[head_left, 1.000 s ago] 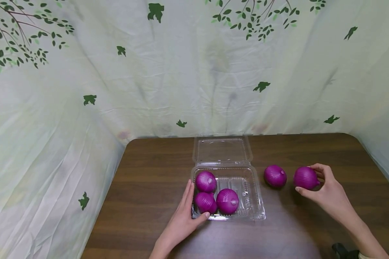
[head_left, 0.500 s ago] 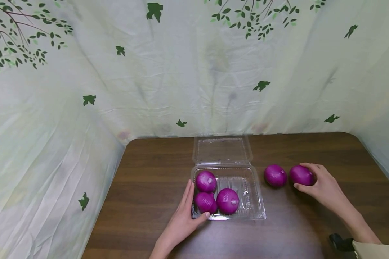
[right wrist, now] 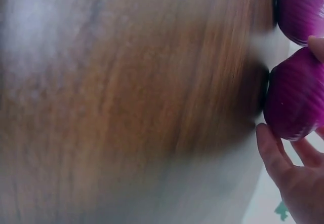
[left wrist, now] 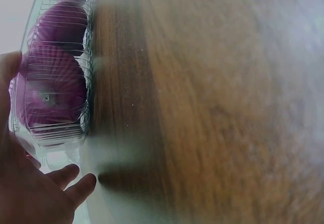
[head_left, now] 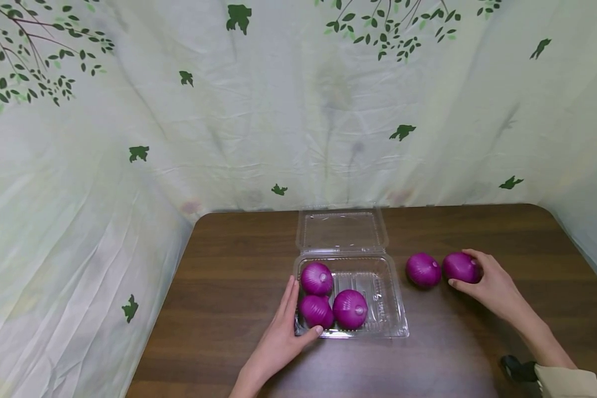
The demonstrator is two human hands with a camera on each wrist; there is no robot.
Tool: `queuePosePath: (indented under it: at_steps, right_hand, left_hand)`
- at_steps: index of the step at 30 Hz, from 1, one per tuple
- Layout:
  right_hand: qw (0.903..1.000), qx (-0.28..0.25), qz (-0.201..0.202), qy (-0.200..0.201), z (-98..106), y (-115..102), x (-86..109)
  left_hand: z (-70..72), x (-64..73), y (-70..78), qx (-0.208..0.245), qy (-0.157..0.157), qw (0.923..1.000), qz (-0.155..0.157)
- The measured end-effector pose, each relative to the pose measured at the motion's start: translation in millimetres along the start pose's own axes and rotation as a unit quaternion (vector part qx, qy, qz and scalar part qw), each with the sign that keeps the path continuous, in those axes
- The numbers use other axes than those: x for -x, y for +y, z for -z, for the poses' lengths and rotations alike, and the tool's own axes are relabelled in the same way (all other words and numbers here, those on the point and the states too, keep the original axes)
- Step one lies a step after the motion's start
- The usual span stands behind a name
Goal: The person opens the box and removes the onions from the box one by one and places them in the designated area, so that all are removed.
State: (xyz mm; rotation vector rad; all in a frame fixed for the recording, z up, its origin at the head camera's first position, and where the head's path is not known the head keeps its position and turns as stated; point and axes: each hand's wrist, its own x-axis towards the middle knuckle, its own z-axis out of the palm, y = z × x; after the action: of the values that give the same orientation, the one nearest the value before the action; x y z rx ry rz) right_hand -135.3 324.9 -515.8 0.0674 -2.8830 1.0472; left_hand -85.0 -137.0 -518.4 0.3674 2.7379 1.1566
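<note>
Woodgrain table [head_left: 219, 309]: shining.
Left hand [head_left: 282, 335]: straight-fingered, touching clamshell [head_left: 397, 301].
Right hand [head_left: 493, 287]: gripping red onion [head_left: 460, 267]; I'm fearing bumped neighbouring onion [head_left: 423, 270] rolling.

"What sort of place is this?"
"A curtained-off nook, I'd say: leaf-printed cloth [head_left: 288, 121] hangs far, left and right of a wooden table [head_left: 229, 298]. Home or studio, I can't tell."

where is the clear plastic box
In the head view, the clear plastic box sits on the brown table between the left hand and two purple onions at right.
</note>
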Motion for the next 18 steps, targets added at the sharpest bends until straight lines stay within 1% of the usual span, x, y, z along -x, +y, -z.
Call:
queuePosePath:
  at_steps: [6, 15, 18]
  right_hand:
    - [1.0, -0.003, 0.001, -0.007, -1.5, -1.0, -0.1]
    - [0.9997, -0.003, -0.006, -0.023, -2.4, -2.8, 3.0]
    - [0.9996, -0.004, -0.007, -0.025, -2.3, -2.7, 4.2]
  left_hand:
    - [-0.3, 0.9, -0.9, 0.008, -0.002, 1.0, 0.004]
    - [0.0, -0.1, -1.2, 0.009, 0.005, 0.9999, -0.014]
    - [-0.3, -0.2, -1.0, 0.009, 0.004, 0.9999, -0.012]
